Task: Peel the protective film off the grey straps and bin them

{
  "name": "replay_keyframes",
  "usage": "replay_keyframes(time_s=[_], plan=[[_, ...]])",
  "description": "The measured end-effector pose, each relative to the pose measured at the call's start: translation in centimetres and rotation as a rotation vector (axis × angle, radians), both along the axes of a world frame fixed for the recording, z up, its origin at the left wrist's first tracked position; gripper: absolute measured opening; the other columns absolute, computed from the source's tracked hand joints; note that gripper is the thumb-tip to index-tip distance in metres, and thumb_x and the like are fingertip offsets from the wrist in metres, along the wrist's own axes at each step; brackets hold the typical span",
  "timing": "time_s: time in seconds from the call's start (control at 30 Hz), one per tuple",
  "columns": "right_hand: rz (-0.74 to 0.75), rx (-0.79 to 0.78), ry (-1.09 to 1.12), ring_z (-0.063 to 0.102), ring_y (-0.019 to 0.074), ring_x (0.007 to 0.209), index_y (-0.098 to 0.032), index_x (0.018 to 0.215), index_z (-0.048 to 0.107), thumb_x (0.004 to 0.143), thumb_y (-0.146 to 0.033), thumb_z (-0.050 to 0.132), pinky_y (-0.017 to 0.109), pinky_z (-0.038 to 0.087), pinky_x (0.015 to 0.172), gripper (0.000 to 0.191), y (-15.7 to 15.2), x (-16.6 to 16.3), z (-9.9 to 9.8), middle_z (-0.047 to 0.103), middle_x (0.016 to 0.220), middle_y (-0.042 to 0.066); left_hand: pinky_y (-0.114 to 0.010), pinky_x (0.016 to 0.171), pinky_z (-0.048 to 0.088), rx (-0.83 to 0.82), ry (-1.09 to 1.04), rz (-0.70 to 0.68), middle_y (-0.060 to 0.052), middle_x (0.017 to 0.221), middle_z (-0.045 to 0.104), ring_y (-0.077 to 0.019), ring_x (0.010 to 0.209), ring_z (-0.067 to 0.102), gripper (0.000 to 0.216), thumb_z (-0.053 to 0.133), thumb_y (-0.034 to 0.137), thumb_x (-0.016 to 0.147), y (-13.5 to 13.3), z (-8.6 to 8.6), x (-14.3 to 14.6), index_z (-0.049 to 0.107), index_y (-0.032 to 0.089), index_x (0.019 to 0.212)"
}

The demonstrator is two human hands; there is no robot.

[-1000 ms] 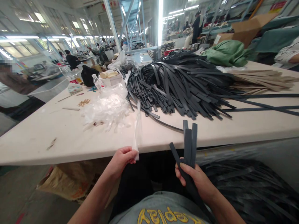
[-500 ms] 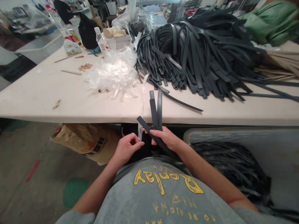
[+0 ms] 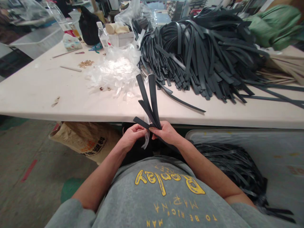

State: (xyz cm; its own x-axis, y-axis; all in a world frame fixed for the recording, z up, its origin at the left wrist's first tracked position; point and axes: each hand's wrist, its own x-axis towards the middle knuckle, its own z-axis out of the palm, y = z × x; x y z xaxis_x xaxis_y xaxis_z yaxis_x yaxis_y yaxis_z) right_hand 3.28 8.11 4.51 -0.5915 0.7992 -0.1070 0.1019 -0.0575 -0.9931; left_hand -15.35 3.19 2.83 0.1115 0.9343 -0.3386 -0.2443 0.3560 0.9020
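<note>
My right hand [image 3: 168,133] is closed around several flat black straps [image 3: 154,98], held just off the table's front edge. Their ends fan out upward, and one short end points left toward my other hand. A thin clear plastic strip [image 3: 146,141] passes by the bundle and hangs down between my hands. My left hand [image 3: 132,136] is pinched at that plastic, close against the lowest strap end. Exactly where its fingertips grip is partly hidden.
On the pale table [image 3: 30,98] lie a heap of clear plastic strips [image 3: 116,68], small gold-coloured pieces [image 3: 85,64] and a large pile of black straps [image 3: 201,57]. Below are a printed sack [image 3: 83,139] and a grey bin [image 3: 280,164] holding more straps.
The strap bundle has turned, and its ends now spread more widely and reach higher. My left hand has moved up and right to the straps; the plastic's loose end now hangs lower.
</note>
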Motion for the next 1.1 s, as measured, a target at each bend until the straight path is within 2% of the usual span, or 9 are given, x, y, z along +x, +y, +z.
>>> replay_keyframes(time_s=[0.23,0.33,0.43,0.63,0.77,0.97,1.03,1.1], plan=[[0.012,0.179,-0.094,0.057,0.0121,0.051,-0.014,0.077,0.062,0.088,-0.042,0.059,0.023,0.043,0.052,0.03,0.0,1.1,0.2,0.059,0.058,-0.001,-0.025,0.063,0.041,-0.078,-0.035,-0.18,0.002,0.067,0.059,-0.0097,0.06,0.051,0.03,0.084,0.032,0.06,-0.3,-0.1,1.3,0.058,0.017,0.066],[0.022,0.251,-0.158,0.056,0.0122,0.052,-0.014,0.077,0.063,0.09,-0.042,0.058,0.022,0.041,0.052,0.031,-0.1,1.3,-0.2,0.06,0.059,0.0,-0.026,0.063,0.041,-0.056,-0.01,-0.272,0.001,0.067,0.058,-0.0105,0.061,0.049,0.027,0.083,0.029,0.061,-0.7,0.0,1.5,0.059,0.016,0.063],[0.045,0.304,-0.19,0.055,0.0117,0.052,-0.013,0.081,0.066,0.092,-0.044,0.056,0.022,0.039,0.052,0.035,-0.2,1.6,-0.4,0.061,0.06,0.001,-0.026,0.068,0.042,-0.058,0.02,-0.321,0.001,0.072,0.06,-0.0115,0.066,0.052,0.021,0.081,0.025,0.061,-1.0,-0.6,1.4,0.063,0.016,0.069],[0.038,0.328,-0.207,0.054,0.0113,0.05,-0.013,0.08,0.066,0.093,-0.037,0.055,0.022,0.038,0.053,0.03,-0.4,2.0,-0.4,0.061,0.057,0.0,-0.026,0.07,0.045,-0.137,0.017,-0.307,0.0,0.071,0.062,-0.0118,0.066,0.056,0.017,0.075,0.022,0.064,-1.2,-1.9,1.0,0.066,0.015,0.075],[0.03,0.295,-0.193,0.056,0.0111,0.051,-0.013,0.078,0.065,0.09,-0.033,0.056,0.022,0.039,0.053,0.025,-0.5,2.1,-0.3,0.062,0.062,-0.001,-0.025,0.068,0.048,-0.289,-0.107,-0.27,-0.005,0.077,0.067,-0.0123,0.066,0.06,0.035,0.073,0.044,0.07,-0.9,-1.9,1.4,0.07,0.013,0.086],[0.007,0.422,-0.286,0.053,0.0113,0.055,-0.015,0.069,0.062,0.088,-0.024,0.056,0.022,0.036,0.056,0.022,-0.5,2.2,-0.3,0.061,0.059,-0.001,-0.024,0.066,0.05,-0.297,-0.142,-0.208,-0.007,0.078,0.069,-0.0133,0.067,0.062,0.054,0.082,0.06,0.056,-0.5,-1.4,2.2,0.072,0.013,0.081],[0.011,0.444,-0.312,0.054,0.0119,0.056,-0.015,0.072,0.063,0.089,-0.022,0.056,0.022,0.036,0.056,0.02,-0.6,2.2,-0.3,0.062,0.06,0.0,-0.023,0.064,0.049,-0.308,-0.134,-0.21,-0.007,0.079,0.069,-0.0133,0.067,0.062,0.054,0.083,0.059,0.055,-0.5,-1.1,2.4,0.073,0.013,0.082],[0.011,0.456,-0.32,0.056,0.0125,0.057,-0.015,0.074,0.064,0.09,-0.023,0.055,0.022,0.036,0.057,0.02,-0.6,2.2,-0.3,0.063,0.062,0.0,-0.02,0.06,0.047,-0.31,-0.08,-0.19,-0.005,0.074,0.068,-0.0109,0.063,0.06,0.047,0.087,0.05,0.053,-0.7,-1.0,2.5,0.072,0.013,0.078]])
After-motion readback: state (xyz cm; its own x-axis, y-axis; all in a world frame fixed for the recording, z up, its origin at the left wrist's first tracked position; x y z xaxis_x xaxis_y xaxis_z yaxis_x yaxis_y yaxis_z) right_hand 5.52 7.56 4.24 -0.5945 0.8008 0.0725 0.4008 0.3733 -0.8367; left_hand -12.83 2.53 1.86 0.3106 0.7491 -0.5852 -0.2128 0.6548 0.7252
